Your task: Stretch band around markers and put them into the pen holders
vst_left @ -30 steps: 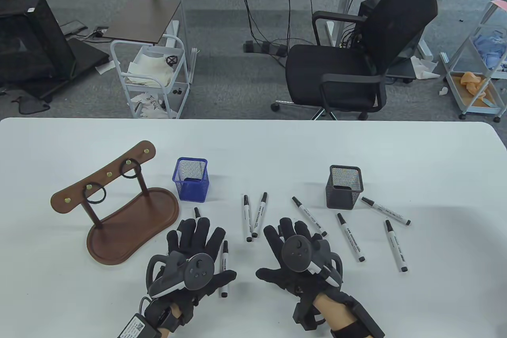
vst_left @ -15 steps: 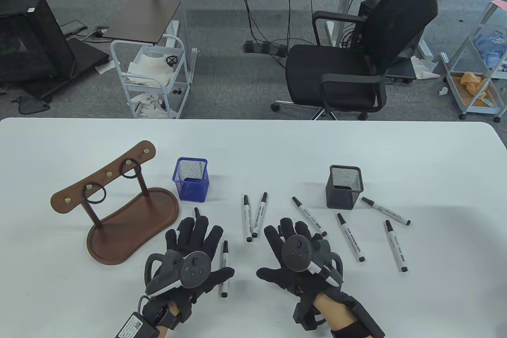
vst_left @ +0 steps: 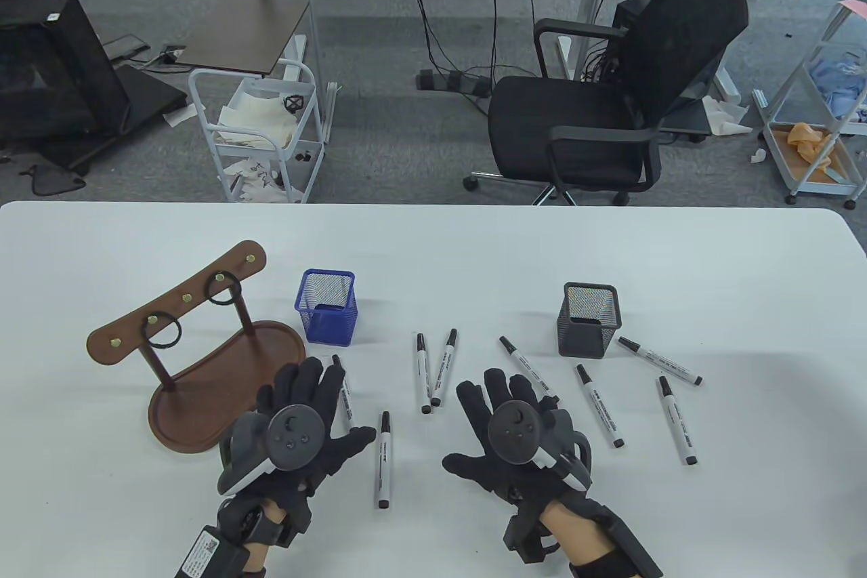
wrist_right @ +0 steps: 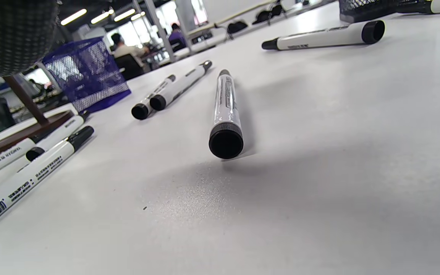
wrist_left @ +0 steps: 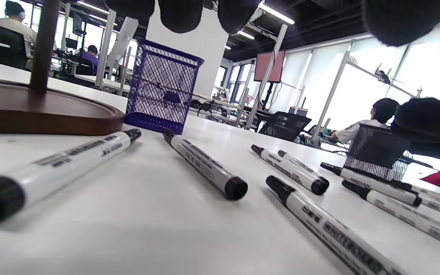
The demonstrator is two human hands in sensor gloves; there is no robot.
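Observation:
Several white markers with black caps lie loose on the white table (vst_left: 745, 280), among them one (vst_left: 383, 459) between my hands and a pair (vst_left: 433, 371) further back. A blue mesh holder (vst_left: 326, 305) and a black mesh holder (vst_left: 589, 320) stand upright. Black bands (vst_left: 161, 331) (vst_left: 223, 288) hang on the pegs of a wooden stand (vst_left: 223, 388). My left hand (vst_left: 308, 391) hovers with spread fingers at the stand's base, partly over a marker (vst_left: 345, 398), holding nothing. My right hand (vst_left: 504, 398) lies spread and flat, covering the near end of another marker (vst_left: 525, 364). The left wrist view shows fingertips (wrist_left: 180, 13) above the blue holder (wrist_left: 162, 88).
Further markers (vst_left: 660, 361) (vst_left: 677, 421) (vst_left: 599, 405) lie right of my right hand, near the black holder. Beyond the table's far edge stand a black office chair (vst_left: 609, 97) and a white trolley (vst_left: 254, 131).
My left hand has moved left and slightly away from me, toward the stand's base, uncovering the marker it lay beside. My right hand has barely shifted.

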